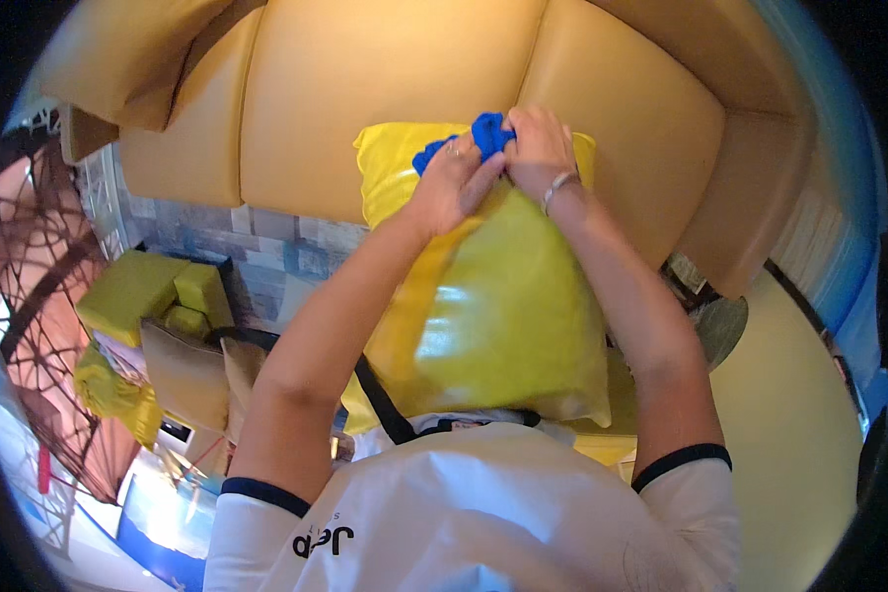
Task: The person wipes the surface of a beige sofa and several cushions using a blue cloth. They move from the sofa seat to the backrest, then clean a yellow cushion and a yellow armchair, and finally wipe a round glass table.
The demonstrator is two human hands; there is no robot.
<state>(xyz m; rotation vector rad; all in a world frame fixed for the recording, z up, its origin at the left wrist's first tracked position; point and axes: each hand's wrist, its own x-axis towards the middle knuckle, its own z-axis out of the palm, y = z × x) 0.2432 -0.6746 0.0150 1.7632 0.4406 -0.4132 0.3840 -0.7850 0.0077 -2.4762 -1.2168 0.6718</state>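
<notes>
A bright blue piece of gathered fabric (pixel 492 134) is bunched between my two hands at the far end of a shiny yellow cushion (pixel 481 318). My left hand (pixel 451 181), with a ring on one finger, grips part of it, and some of the blue sticks out beyond the knuckles. On the other side my right hand (pixel 539 148) pinches the fabric with curled fingers; a bracelet (pixel 559 191) circles that wrist. The cushion stretches from my chest to the tan sofa (pixel 392 66). My fingers hide much of the fabric, so its full shape cannot be made out.
Left of me stand a green armchair (pixel 129 288) and brown cushions (pixel 185 370), with yellow cloth (pixel 118 392) beside them. A black strap (pixel 381 399) runs along the yellow cushion's near left edge. The sofa's arm (pixel 755 192) curves around on the right.
</notes>
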